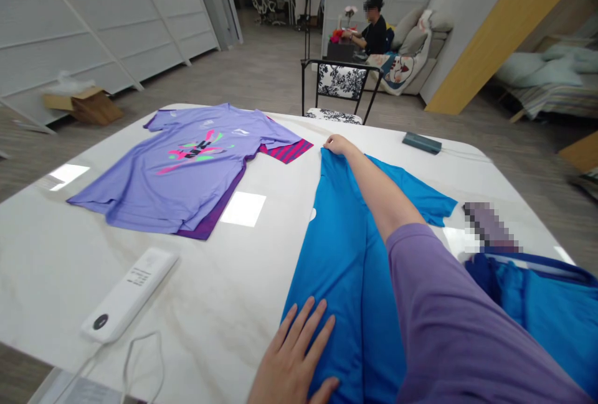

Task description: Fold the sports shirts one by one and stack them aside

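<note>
A bright blue T-shirt (336, 236) lies lengthwise on the white table (219, 304), with a long crease down its body. One of its short sleeves spreads out to the right. Reaching across the shirt, my right hand (339, 144) pinches its far edge, fingers closed on the cloth. Near the shirt's close end, my left hand (299, 348) rests flat on the fabric with fingers spread. To the left, a lavender T-shirt (187, 167) with a colourful print lies over a purple garment (210, 220) whose magenta-striped sleeve shows.
A white power strip (131, 295) with a cable sits at front left. On the right are a pile of blue clothes (551, 304), a blurred-out purplish object (490, 226) and a dark case (422, 142). Beyond stand a chair (341, 83) and a seated person (375, 30).
</note>
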`<state>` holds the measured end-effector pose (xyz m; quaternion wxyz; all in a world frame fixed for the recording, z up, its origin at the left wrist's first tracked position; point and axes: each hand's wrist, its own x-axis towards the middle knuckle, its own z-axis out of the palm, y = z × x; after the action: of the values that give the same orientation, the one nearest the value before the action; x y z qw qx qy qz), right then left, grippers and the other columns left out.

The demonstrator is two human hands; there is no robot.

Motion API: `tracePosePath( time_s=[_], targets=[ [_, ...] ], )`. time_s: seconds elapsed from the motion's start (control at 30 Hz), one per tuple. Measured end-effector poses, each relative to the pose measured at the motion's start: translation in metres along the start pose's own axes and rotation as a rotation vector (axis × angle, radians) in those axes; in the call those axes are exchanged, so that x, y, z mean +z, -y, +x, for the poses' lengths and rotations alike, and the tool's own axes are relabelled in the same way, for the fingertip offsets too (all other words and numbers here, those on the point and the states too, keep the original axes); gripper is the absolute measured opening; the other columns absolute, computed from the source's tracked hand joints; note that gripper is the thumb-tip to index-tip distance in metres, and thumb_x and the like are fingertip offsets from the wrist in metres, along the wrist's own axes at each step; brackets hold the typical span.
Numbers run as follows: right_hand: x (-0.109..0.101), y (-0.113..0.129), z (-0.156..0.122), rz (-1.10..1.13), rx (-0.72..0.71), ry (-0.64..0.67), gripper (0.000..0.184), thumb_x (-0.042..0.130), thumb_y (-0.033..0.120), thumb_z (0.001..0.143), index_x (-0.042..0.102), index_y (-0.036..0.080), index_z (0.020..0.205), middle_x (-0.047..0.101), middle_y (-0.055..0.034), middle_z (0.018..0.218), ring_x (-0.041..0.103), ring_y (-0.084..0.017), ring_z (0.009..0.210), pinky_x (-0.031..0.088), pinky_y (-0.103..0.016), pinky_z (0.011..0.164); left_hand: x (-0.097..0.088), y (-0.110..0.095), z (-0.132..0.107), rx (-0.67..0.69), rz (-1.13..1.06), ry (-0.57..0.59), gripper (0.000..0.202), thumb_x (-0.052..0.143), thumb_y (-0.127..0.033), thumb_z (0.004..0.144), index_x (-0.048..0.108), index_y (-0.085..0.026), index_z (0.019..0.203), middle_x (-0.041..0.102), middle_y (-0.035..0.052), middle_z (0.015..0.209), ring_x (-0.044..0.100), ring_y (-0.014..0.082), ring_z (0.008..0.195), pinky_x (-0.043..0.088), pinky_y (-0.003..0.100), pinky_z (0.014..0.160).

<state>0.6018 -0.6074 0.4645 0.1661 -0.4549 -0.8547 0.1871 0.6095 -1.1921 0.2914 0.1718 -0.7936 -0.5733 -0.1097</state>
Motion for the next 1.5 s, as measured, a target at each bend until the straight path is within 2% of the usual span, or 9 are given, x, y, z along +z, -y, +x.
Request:
tracePosePath(
  time_s=[0.17, 0.3, 0.53, 0.73, 0.93, 1.07, 1.2, 1.4, 1.5],
  targets=[
    [-0.005, -0.004, -0.003, 0.029, 0.017, -0.004, 0.064, 0.077, 0.074, 0.101, 0.085, 0.012, 0.115, 0.083, -0.0229, 0.125, 0.076, -0.037, 0.125, 0.061, -0.041, 0.111, 0.003, 0.000, 0.000, -0.009, -0.048, 0.003, 0.104, 0.059, -0.076, 0.102, 0.027, -0.029, 0.188, 0.050, -0.0022, 0.182, 0.049, 0.0264, 0.170, 0.064, 0.048, 0.121],
    [-0.010, -0.011, 0.004, 0.049, 0.031, 0.160, 0.075, 0.083, 0.083, 0.091, 0.087, 0.011, 0.113, 0.082, -0.0220, 0.131, 0.079, -0.037, 0.115, 0.066, -0.042, 0.098, 0.004, 0.000, -0.001, -0.012, -0.061, -0.002, 0.104, 0.060, -0.076, 0.102, 0.027, -0.030, 0.188, 0.052, -0.0031, 0.180, 0.049, 0.0261, 0.169, 0.066, 0.048, 0.119],
    [-0.007, -0.019, 0.021, 0.024, 0.060, 0.150, 0.051, 0.080, 0.053, 0.104, 0.086, 0.007, 0.125, 0.084, -0.0212, 0.128, 0.081, -0.032, 0.102, 0.066, -0.038, 0.094, 0.005, 0.003, 0.001, 0.017, -0.037, -0.029, 0.100, 0.059, -0.076, 0.103, 0.033, -0.027, 0.187, 0.051, -0.0004, 0.181, 0.056, 0.0283, 0.164, 0.071, 0.048, 0.112],
    [0.008, -0.027, 0.035, -0.005, 0.019, 0.014, 0.048, 0.084, 0.055, 0.100, 0.088, 0.010, 0.118, 0.085, -0.0183, 0.128, 0.080, -0.032, 0.119, 0.059, -0.035, 0.112, 0.007, 0.004, 0.000, -0.005, -0.092, 0.013, 0.103, 0.062, -0.074, 0.102, 0.027, -0.030, 0.188, 0.051, -0.0024, 0.179, 0.058, 0.0281, 0.163, 0.074, 0.051, 0.110],
    [0.020, -0.038, 0.047, 0.141, -0.040, -0.088, 0.045, 0.077, 0.043, 0.106, 0.081, 0.012, 0.138, 0.078, -0.0160, 0.147, 0.074, -0.028, 0.132, 0.055, -0.037, 0.122, 0.003, 0.005, 0.004, 0.011, -0.128, 0.038, 0.104, 0.060, -0.076, 0.103, 0.024, -0.029, 0.188, 0.051, 0.0012, 0.177, 0.067, 0.0318, 0.154, 0.076, 0.053, 0.103],
    [0.012, -0.044, 0.045, 0.307, -0.119, 0.008, 0.053, 0.083, 0.054, 0.102, 0.081, 0.016, 0.139, 0.077, -0.0118, 0.149, 0.071, -0.027, 0.134, 0.054, -0.036, 0.122, 0.002, 0.007, 0.005, -0.009, -0.150, 0.055, 0.105, 0.062, -0.076, 0.102, 0.024, -0.030, 0.189, 0.050, 0.0007, 0.177, 0.066, 0.0324, 0.155, 0.076, 0.054, 0.102],
    [0.011, -0.044, 0.043, 0.362, -0.128, 0.135, 0.056, 0.094, 0.036, 0.090, 0.080, 0.014, 0.138, 0.082, -0.0113, 0.134, 0.075, -0.027, 0.124, 0.059, -0.033, 0.111, 0.002, 0.008, 0.006, -0.008, -0.155, 0.064, 0.107, 0.060, -0.078, 0.103, 0.018, -0.032, 0.189, 0.051, -0.0004, 0.177, 0.068, 0.0311, 0.153, 0.075, 0.054, 0.101],
    [0.017, -0.029, 0.021, 0.046, -0.217, -0.201, 0.060, 0.088, 0.038, 0.096, 0.070, 0.018, 0.150, 0.075, -0.0138, 0.145, 0.070, -0.031, 0.127, 0.055, -0.042, 0.115, 0.002, 0.008, 0.006, -0.019, -0.193, 0.074, 0.105, 0.061, -0.078, 0.103, 0.017, -0.036, 0.189, 0.058, -0.0017, 0.174, 0.069, 0.0316, 0.151, 0.071, 0.053, 0.106],
    [0.020, -0.020, -0.003, -0.133, -0.314, -0.339, 0.048, 0.063, 0.048, 0.114, 0.071, 0.017, 0.149, 0.067, -0.0194, 0.158, 0.062, -0.038, 0.143, 0.047, -0.052, 0.124, 0.001, 0.006, 0.005, -0.012, -0.125, 0.033, 0.095, 0.060, -0.071, 0.106, 0.029, -0.033, 0.187, 0.055, -0.0020, 0.178, 0.064, 0.0295, 0.157, 0.067, 0.048, 0.113]
  ],
)
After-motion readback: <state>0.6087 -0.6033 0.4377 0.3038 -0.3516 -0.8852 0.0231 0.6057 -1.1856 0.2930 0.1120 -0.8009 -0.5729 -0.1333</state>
